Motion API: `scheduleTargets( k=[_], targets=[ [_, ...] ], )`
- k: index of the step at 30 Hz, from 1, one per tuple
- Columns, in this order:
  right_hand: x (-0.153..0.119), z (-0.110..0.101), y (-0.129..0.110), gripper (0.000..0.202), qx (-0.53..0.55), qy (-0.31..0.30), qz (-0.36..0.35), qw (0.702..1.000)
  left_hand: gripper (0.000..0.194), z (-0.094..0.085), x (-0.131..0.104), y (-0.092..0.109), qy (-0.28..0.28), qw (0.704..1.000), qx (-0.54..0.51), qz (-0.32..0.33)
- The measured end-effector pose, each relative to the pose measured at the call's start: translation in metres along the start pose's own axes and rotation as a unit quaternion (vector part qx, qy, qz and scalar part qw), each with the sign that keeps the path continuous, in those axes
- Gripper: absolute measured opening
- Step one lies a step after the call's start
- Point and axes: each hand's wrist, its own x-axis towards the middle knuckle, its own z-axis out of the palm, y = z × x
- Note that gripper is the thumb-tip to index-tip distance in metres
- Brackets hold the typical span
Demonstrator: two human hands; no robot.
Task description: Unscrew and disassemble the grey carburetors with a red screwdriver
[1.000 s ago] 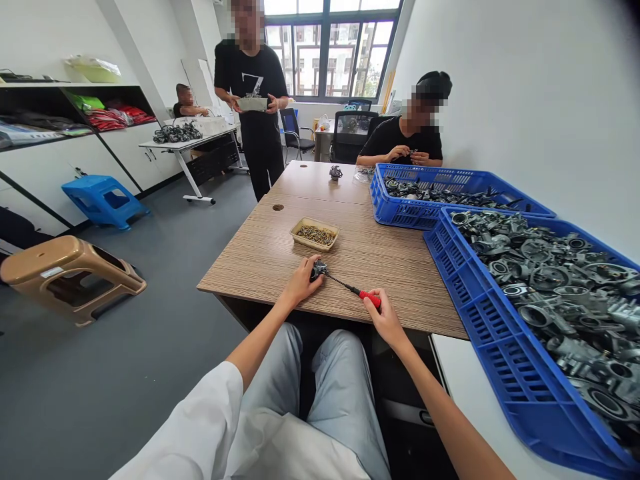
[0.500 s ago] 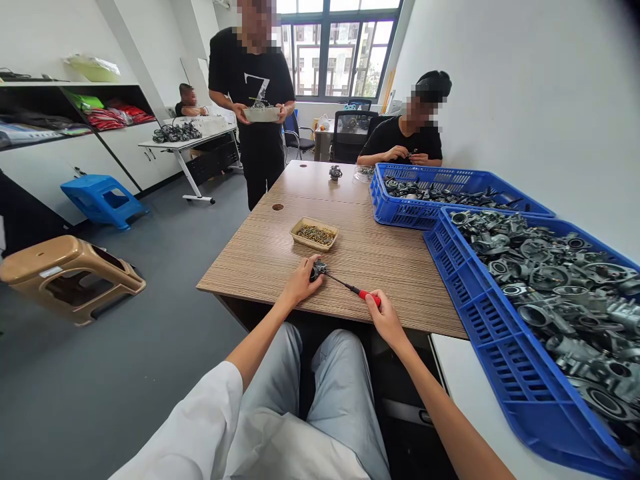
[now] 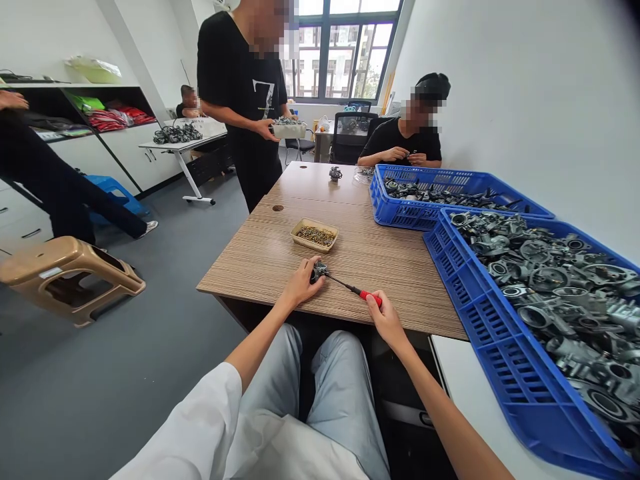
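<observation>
On the wooden table [image 3: 250, 273], my left hand [image 3: 301, 283] is closed around a small grey metal casting, which looks like a carburetor body [image 3: 320, 269]; the fingers hide part of it. My right hand [image 3: 385, 317] grips the red handle of a screwdriver [image 3: 369, 297]. Its thin dark shaft slants up to the left, and the tip meets the right side of the casting. Just beyond my left hand sits a beige tray [image 3: 315, 248] of small brass-coloured parts, too small to name.
Two blue crates [image 3: 480, 333] full of metal castings line the right side. Another casting [image 3: 335, 173] stands at the table's far end. A standing person [image 3: 245, 100] holds a white container; another person [image 3: 405, 140] sits at the far right. A tan stool [image 3: 70, 267] is at left.
The standing person has turned to the right with the container. Someone in dark trousers has come into view at the left. My hands, the casting and the screwdriver look nearly unmoved.
</observation>
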Motion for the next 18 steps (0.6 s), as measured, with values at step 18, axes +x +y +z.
scheduleTargets(
  k=[18],
  targets=[
    [0.0006,-0.0009,0.0060,0.038,0.009,0.015,-0.022,1.000,0.060,0.0024,-0.0005,-0.0029,-0.008,1.000,-0.018,0.003]
  ],
)
